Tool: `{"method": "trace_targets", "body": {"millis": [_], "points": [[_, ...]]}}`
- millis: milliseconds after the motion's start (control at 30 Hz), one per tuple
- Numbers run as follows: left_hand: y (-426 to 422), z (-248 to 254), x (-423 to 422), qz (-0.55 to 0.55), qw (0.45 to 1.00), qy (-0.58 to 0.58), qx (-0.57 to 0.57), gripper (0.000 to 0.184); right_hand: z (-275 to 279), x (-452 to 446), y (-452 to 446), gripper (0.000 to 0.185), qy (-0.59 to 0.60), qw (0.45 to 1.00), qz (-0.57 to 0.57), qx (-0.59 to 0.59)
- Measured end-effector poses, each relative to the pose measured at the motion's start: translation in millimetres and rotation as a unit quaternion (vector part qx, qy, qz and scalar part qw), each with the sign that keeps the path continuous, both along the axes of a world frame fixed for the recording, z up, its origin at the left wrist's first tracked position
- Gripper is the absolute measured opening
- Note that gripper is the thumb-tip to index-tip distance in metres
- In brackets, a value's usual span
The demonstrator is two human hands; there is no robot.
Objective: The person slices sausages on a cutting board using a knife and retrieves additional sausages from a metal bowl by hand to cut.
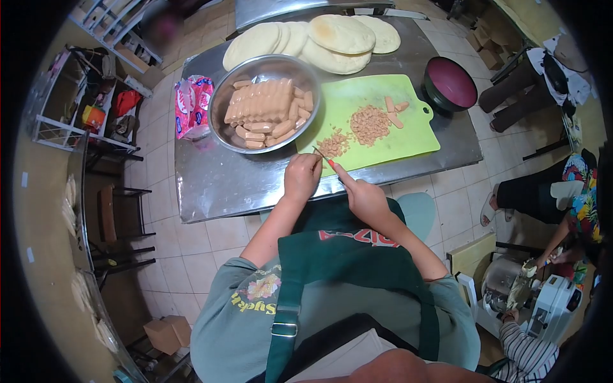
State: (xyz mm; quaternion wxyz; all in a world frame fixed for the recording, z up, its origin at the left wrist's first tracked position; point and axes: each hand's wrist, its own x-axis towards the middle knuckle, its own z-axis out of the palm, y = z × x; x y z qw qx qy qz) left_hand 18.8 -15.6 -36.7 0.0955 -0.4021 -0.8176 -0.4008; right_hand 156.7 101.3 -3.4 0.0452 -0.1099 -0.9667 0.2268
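Note:
My right hand (367,199) is wrapped round the red handle of a small knife (325,157), its blade pointing up and left over the near left edge of the green cutting board (412,96). Just left of the blade, the fingers of my left hand (302,173) are pressed together at the board's edge; what they hold, if anything, is hidden. Chopped sausage pieces (334,144) lie beyond the blade. A larger pile of chopped sausage (370,126) sits mid-board, beside a few longer pieces (395,120). Left of the board, a steel bowl (217,124) holds many sausages (262,102).
Flatbreads (341,35) lie along the table's (223,191) far side. A pink package (193,105) is left of the steel bowl, and a dark red bowl (451,84) stands at the right. People work on the right, two near a machine (554,306).

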Motion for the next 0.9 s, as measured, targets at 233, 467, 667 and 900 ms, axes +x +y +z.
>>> {"method": "trace_targets", "body": {"millis": [233, 467, 667, 900], "points": [[2, 4, 0, 0.01, 1.0, -0.013, 0.008, 0.006, 3, 28, 4, 0.059, 0.022, 0.999, 0.0, -0.045], [12, 2, -5, -0.002, 1.0, -0.016, 0.002, 0.007, -2, 21, 20, 0.056, 0.048, 0.973, -0.034, -0.225], [36, -1, -10, -0.007, 1.0, -0.013, 0.018, 0.009, 8, 21, 24, 0.055, 0.028, 0.992, -0.072, -0.096], [30, -2, -10, -0.025, 0.999, 0.001, 0.027, 0.007, 30, 36, 31, 0.052, -0.037, 0.996, -0.062, -0.049]]}}
